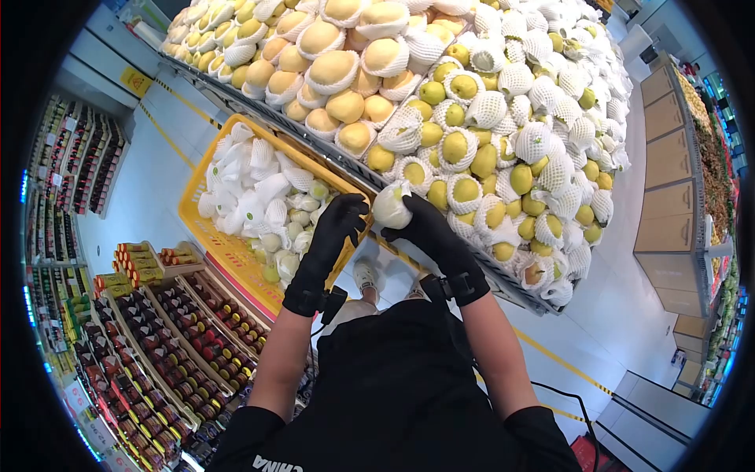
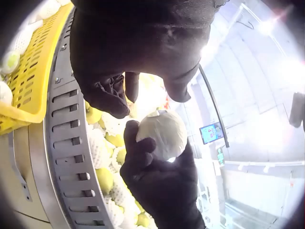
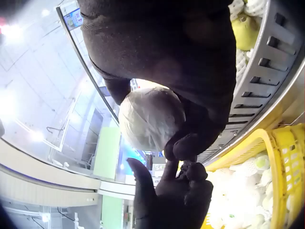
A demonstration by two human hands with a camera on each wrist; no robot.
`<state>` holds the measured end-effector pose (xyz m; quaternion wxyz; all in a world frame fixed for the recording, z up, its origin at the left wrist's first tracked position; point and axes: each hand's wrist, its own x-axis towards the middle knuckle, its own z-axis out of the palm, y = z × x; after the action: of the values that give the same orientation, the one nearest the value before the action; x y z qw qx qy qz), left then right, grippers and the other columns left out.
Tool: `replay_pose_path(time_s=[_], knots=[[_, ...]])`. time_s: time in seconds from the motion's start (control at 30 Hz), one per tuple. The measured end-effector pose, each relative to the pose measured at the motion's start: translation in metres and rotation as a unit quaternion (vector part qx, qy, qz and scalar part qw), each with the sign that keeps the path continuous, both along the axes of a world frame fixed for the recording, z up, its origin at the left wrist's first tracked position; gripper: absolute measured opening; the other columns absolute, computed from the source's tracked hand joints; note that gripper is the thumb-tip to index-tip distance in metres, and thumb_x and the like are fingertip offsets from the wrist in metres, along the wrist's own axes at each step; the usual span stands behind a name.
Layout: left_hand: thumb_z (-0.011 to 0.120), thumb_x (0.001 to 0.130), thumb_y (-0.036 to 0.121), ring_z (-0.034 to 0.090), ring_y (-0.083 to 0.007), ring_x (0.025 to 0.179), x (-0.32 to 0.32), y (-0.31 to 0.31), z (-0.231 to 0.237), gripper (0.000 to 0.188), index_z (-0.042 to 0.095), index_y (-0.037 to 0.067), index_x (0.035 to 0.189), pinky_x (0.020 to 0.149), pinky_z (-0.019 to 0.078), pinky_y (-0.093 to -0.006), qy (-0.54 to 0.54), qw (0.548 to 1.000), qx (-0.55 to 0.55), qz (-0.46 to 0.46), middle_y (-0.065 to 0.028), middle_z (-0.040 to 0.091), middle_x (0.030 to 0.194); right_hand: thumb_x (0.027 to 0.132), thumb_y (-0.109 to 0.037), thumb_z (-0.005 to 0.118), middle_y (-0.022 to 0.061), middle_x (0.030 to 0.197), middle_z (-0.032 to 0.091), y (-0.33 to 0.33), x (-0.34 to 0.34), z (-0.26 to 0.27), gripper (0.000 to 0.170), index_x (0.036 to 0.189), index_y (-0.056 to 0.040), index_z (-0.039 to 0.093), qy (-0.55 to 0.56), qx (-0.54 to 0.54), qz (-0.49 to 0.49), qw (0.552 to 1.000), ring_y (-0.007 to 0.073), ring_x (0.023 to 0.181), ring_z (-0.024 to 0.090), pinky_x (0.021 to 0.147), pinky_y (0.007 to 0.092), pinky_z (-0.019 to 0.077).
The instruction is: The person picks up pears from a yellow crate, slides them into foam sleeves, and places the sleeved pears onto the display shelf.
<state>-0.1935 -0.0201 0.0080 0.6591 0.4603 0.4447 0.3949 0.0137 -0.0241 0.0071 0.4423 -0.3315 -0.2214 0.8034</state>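
A round pear in a thin whitish wrapper (image 1: 392, 206) is held up in front of the body. My right hand (image 1: 425, 229), in a black glove, grips it with fingers and thumb around its sides. Beside it is my left hand (image 1: 340, 223), also black-gloved, its fingers loosely bent and nothing in them. In the left wrist view, the left fingertips (image 2: 114, 104) hover close over the wrapped pear (image 2: 164, 133). A yellow basket (image 1: 236, 250) to the left holds white foam nets (image 1: 252, 185) and pale wrapped pears (image 1: 271, 242).
A slatted display edge (image 1: 303, 135) runs between the basket and a heap of yellow-green pears (image 1: 465, 189) in foam nets. Larger yellow fruit (image 1: 330, 67) lies beyond. Shelves of jars (image 1: 169, 338) stand at the lower left; wooden cabinets (image 1: 668, 185) are at the right.
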Motion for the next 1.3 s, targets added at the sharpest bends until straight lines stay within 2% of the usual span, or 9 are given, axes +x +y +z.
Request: replay_pose_path(time_s=[0.2, 0.33, 0.47, 0.63, 0.8, 0.93, 1.13, 1.23, 1.3], knots=[[0.056, 0.092, 0.017, 0.057, -0.0096, 0.072, 0.007, -0.01, 0.002, 0.022, 0.059, 0.002, 0.107, 0.057, 0.0473, -0.0232, 0.013, 0.999, -0.031, 0.034, -0.0038, 0.061, 0.09, 0.093, -0.02, 0.051, 0.0117, 0.101, 0.061, -0.008, 0.033, -0.007, 0.032, 0.119, -0.0024, 0.048, 0.046, 0.1, 0.061, 0.992, 0.0219, 0.085, 0.062, 0.067, 0.0338, 0.0532], [0.063, 0.086, 0.013, 0.06, -0.0114, 0.08, 0.028, -0.03, 0.016, 0.026, 0.058, 0.002, 0.11, 0.06, 0.0495, -0.0242, -0.011, 0.998, -0.02, 0.056, -0.0055, 0.062, 0.096, 0.093, -0.039, 0.051, 0.0105, 0.099, 0.062, -0.014, 0.036, -0.001, 0.044, 0.119, -0.0034, 0.049, -0.02, 0.038, 0.05, 0.998, 0.0209, 0.076, 0.063, 0.061, 0.0307, 0.0528], [0.071, 0.079, 0.008, 0.059, -0.0168, 0.096, 0.043, -0.047, 0.012, 0.046, 0.051, 0.004, 0.12, 0.078, 0.0522, -0.0299, 0.017, 0.998, 0.021, 0.053, -0.0083, 0.058, 0.114, 0.09, -0.03, 0.061, 0.0101, 0.105, 0.061, -0.013, 0.032, -0.006, 0.045, 0.122, -0.0026, 0.046, -0.128, 0.045, 0.088, 0.987, 0.0173, 0.083, 0.063, 0.062, 0.0273, 0.0532], [0.075, 0.074, 0.006, 0.057, -0.0203, 0.104, 0.044, -0.058, 0.005, 0.063, 0.043, 0.004, 0.128, 0.086, 0.0506, -0.0332, 0.142, 0.979, 0.09, 0.114, -0.01, 0.053, 0.12, 0.091, -0.03, 0.059, 0.0106, 0.105, 0.06, -0.021, 0.013, 0.012, 0.048, 0.125, -0.0006, 0.044, -0.077, 0.067, 0.084, 0.991, 0.0167, 0.084, 0.063, 0.067, 0.0281, 0.0538], [0.064, 0.085, 0.017, 0.061, -0.0191, 0.094, 0.001, -0.048, 0.021, 0.046, 0.046, -0.001, 0.124, 0.073, 0.0537, -0.0318, -0.206, 0.969, -0.09, 0.104, -0.0143, 0.058, 0.111, 0.094, -0.029, 0.054, 0.0088, 0.099, 0.062, -0.007, 0.006, 0.025, 0.041, 0.122, 0.0, 0.049, -0.074, 0.092, 0.14, 0.983, 0.0142, 0.08, 0.062, 0.07, 0.0278, 0.0517], [0.068, 0.076, 0.003, 0.064, -0.016, 0.08, -0.021, -0.044, 0.055, 0.042, 0.054, 0.002, 0.115, 0.066, 0.0514, -0.027, 0.224, 0.966, 0.129, 0.017, -0.0066, 0.067, 0.092, 0.091, -0.026, 0.058, 0.0047, 0.095, 0.061, -0.004, -0.027, 0.048, 0.042, 0.123, -0.0007, 0.052, -0.174, 0.142, 0.098, 0.97, 0.0096, 0.073, 0.057, 0.068, 0.0241, 0.0484], [0.057, 0.09, 0.018, 0.063, -0.0141, 0.07, -0.052, -0.028, 0.052, 0.031, 0.054, 0.004, 0.117, 0.056, 0.05, -0.0245, 0.083, 0.985, 0.149, 0.013, -0.0117, 0.066, 0.093, 0.089, -0.03, 0.06, 0.0008, 0.093, 0.057, 0.002, -0.068, 0.056, 0.047, 0.126, -0.0025, 0.051, -0.247, 0.159, 0.113, 0.949, 0.0082, 0.072, 0.054, 0.062, 0.0236, 0.0458], [0.057, 0.09, 0.04, 0.064, -0.0142, 0.073, -0.078, -0.018, 0.047, 0.047, 0.052, 0.005, 0.121, 0.063, 0.0535, -0.0259, -0.208, 0.951, -0.227, -0.004, -0.009, 0.064, 0.099, 0.088, -0.035, 0.061, 0.0017, 0.088, 0.057, 0.004, -0.088, 0.058, 0.048, 0.12, -0.0005, 0.053, -0.271, 0.137, 0.1, 0.948, 0.0075, 0.069, 0.054, 0.056, 0.0237, 0.0436], [0.04, 0.094, 0.054, 0.062, -0.0148, 0.069, -0.087, -0.016, 0.044, 0.056, 0.054, 0.005, 0.118, 0.06, 0.0534, -0.027, -0.108, 0.971, -0.212, 0.001, -0.0109, 0.065, 0.094, 0.089, -0.035, 0.06, 0.0029, 0.086, 0.058, 0.007, -0.102, 0.053, 0.045, 0.117, -0.0001, 0.054, -0.249, 0.103, 0.106, 0.957, 0.0078, 0.068, 0.054, 0.056, 0.024, 0.0438]])
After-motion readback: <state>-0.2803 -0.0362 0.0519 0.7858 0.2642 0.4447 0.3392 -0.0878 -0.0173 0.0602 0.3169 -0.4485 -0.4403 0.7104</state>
